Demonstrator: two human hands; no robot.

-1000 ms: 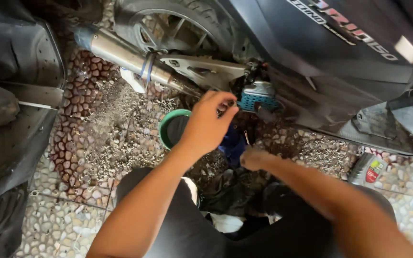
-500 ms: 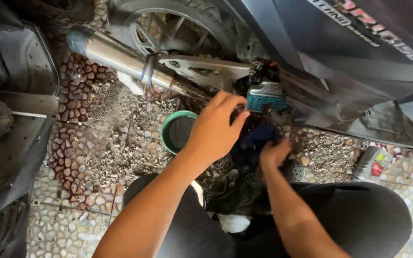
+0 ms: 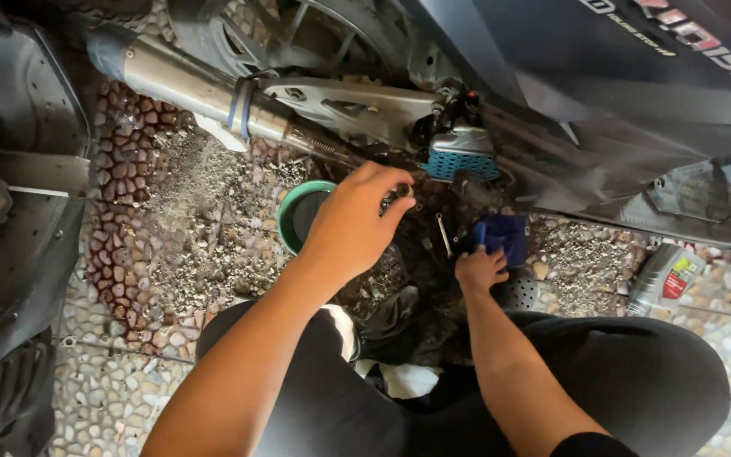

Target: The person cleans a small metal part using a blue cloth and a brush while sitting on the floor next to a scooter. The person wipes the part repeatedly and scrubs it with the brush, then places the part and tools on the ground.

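A dark scooter body point(image 3: 602, 101) fills the far right of the pebbled floor point(image 3: 129, 389), with its rear wheel point(image 3: 298, 34) at the far edge near the middle. Another dark vehicle panel point(image 3: 10, 211) runs down the left edge of the floor. A silver exhaust pipe point(image 3: 196, 89) slants from the far left corner down toward the middle, ending by a grey swing arm point(image 3: 357, 106). Under the scooter body sits a small part with a teal grille point(image 3: 460, 161).

The person's dark-trousered legs point(image 3: 636, 381) fold across the near edge. A patch of grit and dark stain point(image 3: 205, 203) spreads over the pebbles between the pipe and the legs.

A green-rimmed round pan point(image 3: 298, 216) stands on the floor just left of the left hand point(image 3: 353, 224). That hand reaches up under the swing arm, its fingers curled together around a small dark metal piece at the fingertips; what the piece is I cannot tell. The right hand point(image 3: 480, 269) rests lower, near the legs, clamped on a blue cloth point(image 3: 501, 235) bunched against the floor. A slim metal wrench point(image 3: 442, 233) lies between the two hands, just left of the cloth. A grey oil bottle point(image 3: 666, 278) with a red and yellow label lies near the right edge of the floor, well apart from both hands.
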